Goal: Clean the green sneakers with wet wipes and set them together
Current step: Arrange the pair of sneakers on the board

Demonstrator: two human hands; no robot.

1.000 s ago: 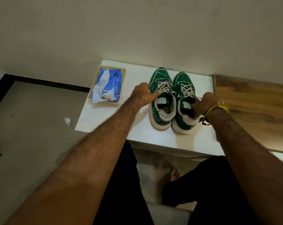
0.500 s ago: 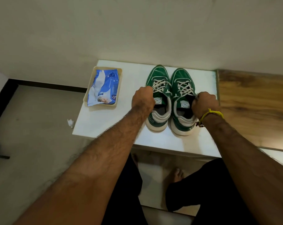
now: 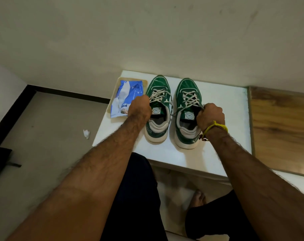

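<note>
sneaker collars (image 3: 167,117) in l/r hands' (image 3: 140,109) fingers

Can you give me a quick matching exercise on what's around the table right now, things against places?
Things:
1. wipes packet
2. left hand
3. right hand
4. crumpled wipe

Places:
A. on the floor beside the table
B. gripping the right sneaker at its collar
C. in the tan tray
D. gripping the left sneaker at its collar

Pairs: 1-C, 2-D, 3-B, 4-A
</note>
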